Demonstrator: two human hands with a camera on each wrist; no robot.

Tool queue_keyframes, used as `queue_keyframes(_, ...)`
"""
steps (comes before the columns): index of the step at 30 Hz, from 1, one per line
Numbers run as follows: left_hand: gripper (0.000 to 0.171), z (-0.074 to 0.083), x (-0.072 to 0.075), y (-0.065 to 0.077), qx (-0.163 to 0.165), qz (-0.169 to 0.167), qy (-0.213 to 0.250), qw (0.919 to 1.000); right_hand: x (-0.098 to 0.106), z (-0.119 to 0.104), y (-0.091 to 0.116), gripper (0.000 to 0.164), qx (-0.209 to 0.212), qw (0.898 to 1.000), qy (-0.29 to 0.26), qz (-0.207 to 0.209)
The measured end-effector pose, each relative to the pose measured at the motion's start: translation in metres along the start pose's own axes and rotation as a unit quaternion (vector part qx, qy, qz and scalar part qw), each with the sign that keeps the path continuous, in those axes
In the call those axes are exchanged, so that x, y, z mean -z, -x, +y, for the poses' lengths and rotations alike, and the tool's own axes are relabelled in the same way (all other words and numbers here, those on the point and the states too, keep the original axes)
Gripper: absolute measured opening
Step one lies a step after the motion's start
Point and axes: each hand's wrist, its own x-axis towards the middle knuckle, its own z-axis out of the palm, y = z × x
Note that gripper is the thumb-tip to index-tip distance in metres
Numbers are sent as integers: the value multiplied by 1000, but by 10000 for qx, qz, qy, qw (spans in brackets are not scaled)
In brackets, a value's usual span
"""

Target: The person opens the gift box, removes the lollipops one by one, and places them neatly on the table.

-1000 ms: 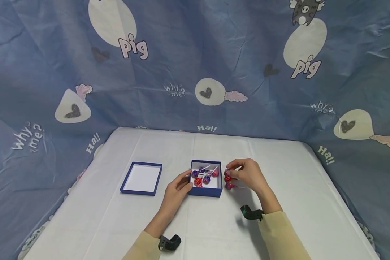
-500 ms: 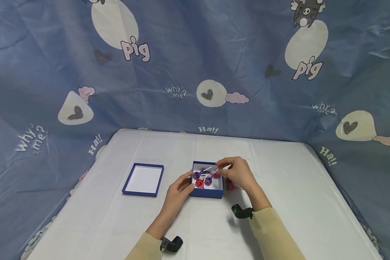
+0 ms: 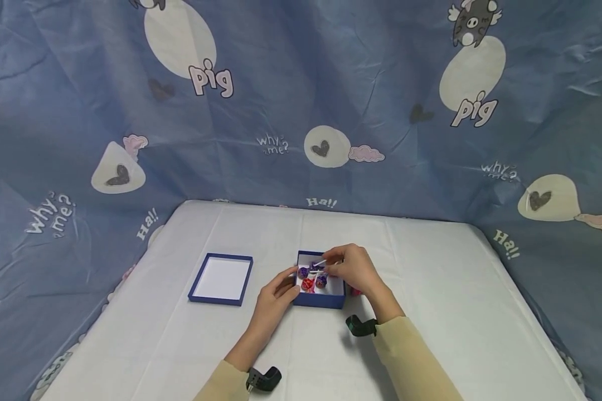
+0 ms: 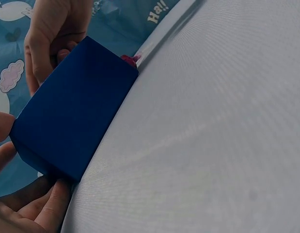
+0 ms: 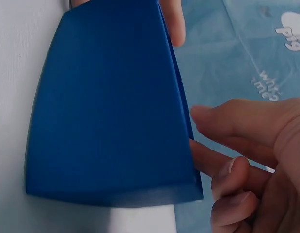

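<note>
A blue box (image 3: 320,301) with a white inside stands uncovered on the table, holding several wrapped lollipops, among them a red one (image 3: 307,284) and a purple one (image 3: 321,281). My left hand (image 3: 276,295) grips the box's left side, thumb at the near corner and fingers farther back. Over the box's right part is my right hand (image 3: 351,270), its thumb and forefinger reaching inside near the white sticks. I cannot tell whether a lollipop is between those fingertips. In the right wrist view the box wall (image 5: 111,107) hides part of the right forefinger.
Left of the box lies its blue-rimmed lid (image 3: 221,279), white inside up. Just beyond the box's right wall, a red-pink lollipop (image 3: 355,292) shows partly behind the right wrist. A blue printed cloth (image 3: 281,111) hangs behind the white table (image 3: 145,334).
My right hand has moved left, from the lollipops beside the box to above its right part, covering the pink lollipop there. The left hand stays at the box.
</note>
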Motion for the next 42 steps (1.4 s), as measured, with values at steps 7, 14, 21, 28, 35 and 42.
queue_keyframes(7, 47, 24, 1, 9, 17, -182, 75, 9998, -13, -6, -5, 24, 180, 9990, 310, -260)
queue_keyframes(14, 47, 33, 0, 15, 37, -249, 163, 9996, -21, -7, -8, 24, 322, 9968, 716, -144)
queue_keyframes(21, 45, 30, 1, 14, 62, -182, 160, 9997, -22, -7, -9, 24, 336, 9943, 1008, -118)
queue_keyframes(28, 47, 31, 1, 14, 0, -208, 178, 9996, -26, -8, -14, 28, 286, 9870, 1573, -180)
queue_keyframes(35, 47, 31, 1, 12, -5, -191, 185, 9996, -27, -9, -14, 28, 360, 9820, 1854, -54)
queue_keyframes(42, 47, 33, 1, 13, 59, -172, 197, 9996, -27, -6, -12, 26, 336, 9878, 1514, 170)
